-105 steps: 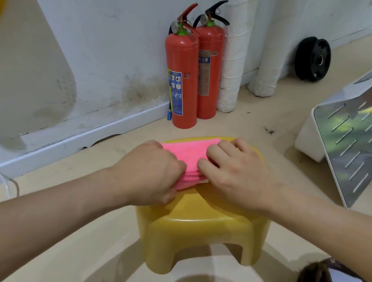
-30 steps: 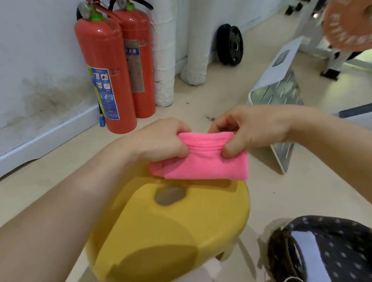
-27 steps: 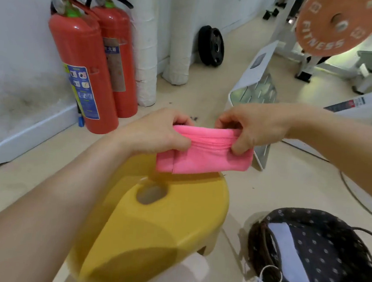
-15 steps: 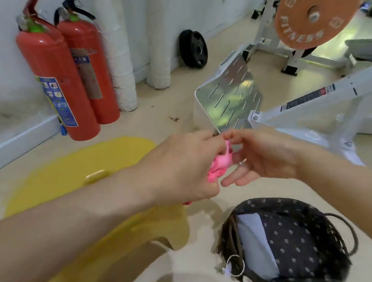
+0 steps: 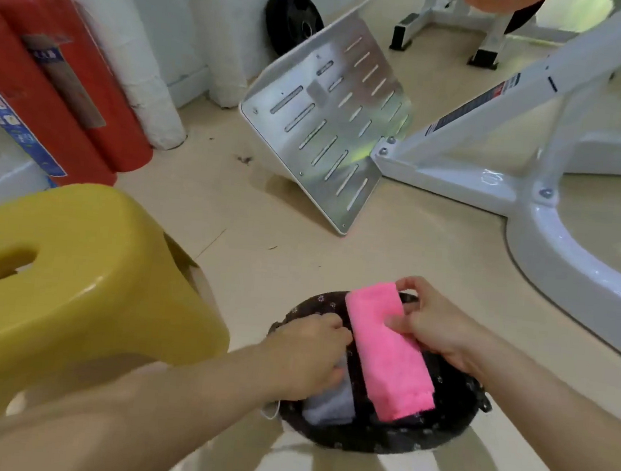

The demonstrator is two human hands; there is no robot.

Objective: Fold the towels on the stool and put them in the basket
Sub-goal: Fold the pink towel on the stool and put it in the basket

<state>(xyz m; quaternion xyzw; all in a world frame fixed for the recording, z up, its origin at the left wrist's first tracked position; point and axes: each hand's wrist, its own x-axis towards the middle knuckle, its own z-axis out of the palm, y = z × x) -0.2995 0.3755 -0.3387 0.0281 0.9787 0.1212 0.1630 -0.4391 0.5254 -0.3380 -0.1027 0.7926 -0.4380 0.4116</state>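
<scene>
From the head view, the right hand (image 5: 432, 325) pinches the far end of the folded pink towel (image 5: 388, 355), slanted over the dark basket (image 5: 396, 443) on the floor. The left hand (image 5: 306, 355) reaches inside, fingers curled against a pale towel (image 5: 328, 406); whether it grips is unclear. The yellow stool (image 5: 72, 274) stands beside it.

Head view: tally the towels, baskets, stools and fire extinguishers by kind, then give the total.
Towels: 2, the pink towel and the white towel
Baskets: 1, the dark basket
Stools: 1, the yellow stool
Fire extinguishers: 2, the near fire extinguisher and the far fire extinguisher
Total: 6
</scene>
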